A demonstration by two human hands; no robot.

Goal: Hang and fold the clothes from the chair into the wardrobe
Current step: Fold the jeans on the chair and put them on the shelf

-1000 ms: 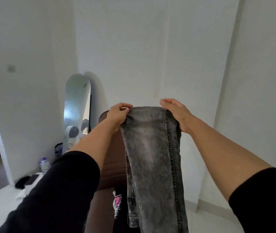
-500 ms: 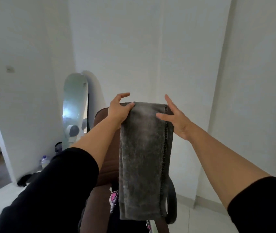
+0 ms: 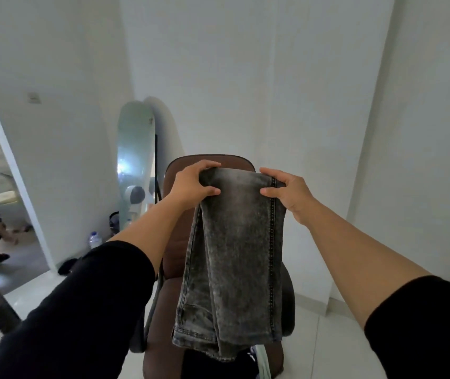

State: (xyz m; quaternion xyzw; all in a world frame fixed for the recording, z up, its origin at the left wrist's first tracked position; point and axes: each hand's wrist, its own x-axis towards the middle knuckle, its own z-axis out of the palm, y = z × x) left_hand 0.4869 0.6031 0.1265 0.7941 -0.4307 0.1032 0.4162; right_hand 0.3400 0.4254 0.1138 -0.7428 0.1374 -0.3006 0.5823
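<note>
The room was bare and white-walled, with pale floor tiles and a doorway open on the left. At the middle of the view the left hand (image 3: 191,187) gripped the upper left corner of a pair of folded jeans (image 3: 234,258), thumb in front and fingers curled over the fold; the right hand (image 3: 287,195) pinched the upper right corner in the same way, just at the stitched side seam. The jeans hung from both hands in the air, in front of the back of a brown chair (image 3: 213,161) and above its seat, where some darker clothes lay partly hidden. They were grey, acid-washed denim, mottled light and dark, doubled lengthwise with a line of heavy seam stitching down the right edge and hems showing at the bottom. Denim of this kind would likely feel fairly heavy and limp but not slippery, and it should keep a crease; holding it at the two corners of the top fold seemed the right place, since the layers would stay aligned there. Beyond the chair a tall mirror (image 3: 136,165) leaned in the corner, a water bottle (image 3: 94,239) stood on the floor near it, and another person sat past the doorway.
</note>
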